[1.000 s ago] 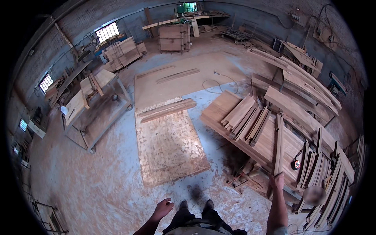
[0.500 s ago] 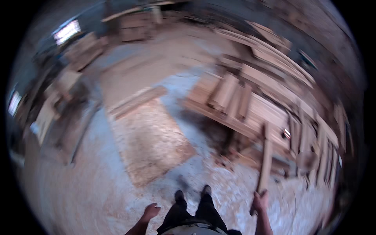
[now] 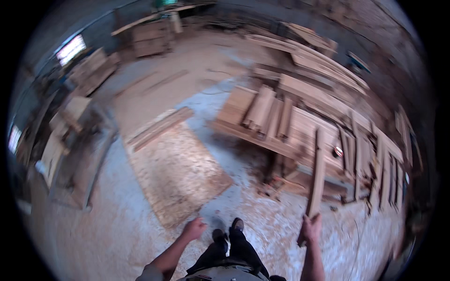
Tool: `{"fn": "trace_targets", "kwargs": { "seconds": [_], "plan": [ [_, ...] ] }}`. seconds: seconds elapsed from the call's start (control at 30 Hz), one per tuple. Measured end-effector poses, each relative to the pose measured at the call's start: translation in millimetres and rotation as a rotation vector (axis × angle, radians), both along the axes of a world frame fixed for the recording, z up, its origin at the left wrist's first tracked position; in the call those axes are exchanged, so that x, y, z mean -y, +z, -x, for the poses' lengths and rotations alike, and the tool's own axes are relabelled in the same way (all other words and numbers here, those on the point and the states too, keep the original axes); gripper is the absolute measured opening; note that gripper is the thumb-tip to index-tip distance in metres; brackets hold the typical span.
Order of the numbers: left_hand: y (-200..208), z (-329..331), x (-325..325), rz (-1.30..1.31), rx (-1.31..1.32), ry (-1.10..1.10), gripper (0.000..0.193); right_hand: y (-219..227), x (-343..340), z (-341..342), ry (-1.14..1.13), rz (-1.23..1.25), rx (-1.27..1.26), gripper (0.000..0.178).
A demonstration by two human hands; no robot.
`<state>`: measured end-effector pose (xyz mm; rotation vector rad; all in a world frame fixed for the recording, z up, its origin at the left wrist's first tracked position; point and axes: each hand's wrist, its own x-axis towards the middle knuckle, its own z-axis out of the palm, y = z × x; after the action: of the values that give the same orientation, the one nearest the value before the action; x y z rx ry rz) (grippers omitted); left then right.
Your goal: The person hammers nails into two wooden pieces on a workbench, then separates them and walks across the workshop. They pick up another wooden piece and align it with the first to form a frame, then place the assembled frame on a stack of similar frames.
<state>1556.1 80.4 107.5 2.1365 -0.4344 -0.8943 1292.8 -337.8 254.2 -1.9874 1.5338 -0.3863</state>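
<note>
My right hand (image 3: pixel 310 228) grips a long wooden plank (image 3: pixel 317 171) near its lower end. The plank points up and away from me, its far part overlapping the workbench in view. Low on the left, my left hand (image 3: pixel 193 229) hangs in front of my body with its fingers curled in and nothing seen in them. Just beyond that hand lies a flat wood sheet (image 3: pixel 176 171) on the floor, and two narrow wood strips (image 3: pixel 160 128) rest across its far end.
At the right stands a low workbench (image 3: pixel 225 112) bearing several wood pieces (image 3: pixel 263 107) and a small round red-and-white object (image 3: pixel 338 151). Boards lean along its right side. Stacked cartons or boxes (image 3: pixel 150 40) stand at the back. A wooden frame with panels (image 3: pixel 77 164) is on the left.
My left hand has swung forward and to the right, its fingers now more curled. My right hand still holds the plank, slightly higher. My feet have shifted in a step.
</note>
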Motion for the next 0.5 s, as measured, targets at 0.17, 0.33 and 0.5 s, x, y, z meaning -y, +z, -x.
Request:
{"fn": "trace_targets", "kwargs": {
  "seconds": [0.17, 0.33, 0.5],
  "plan": [
    [49, 12, -7, -0.247, 0.022, -0.104, 0.052, 5, 58, -58, 0.112, 0.172, 0.011, 0.046],
    [30, 37, -78, -0.456, -0.014, 0.126, 0.054, 14, 107, -126, 0.114, 0.116, -0.208, 0.055],
    [-16, 55, -150, -0.408, -0.118, 0.501, 0.056, -28, 166, -153, 0.173, 0.200, -0.278, 0.057]
  ]
}}
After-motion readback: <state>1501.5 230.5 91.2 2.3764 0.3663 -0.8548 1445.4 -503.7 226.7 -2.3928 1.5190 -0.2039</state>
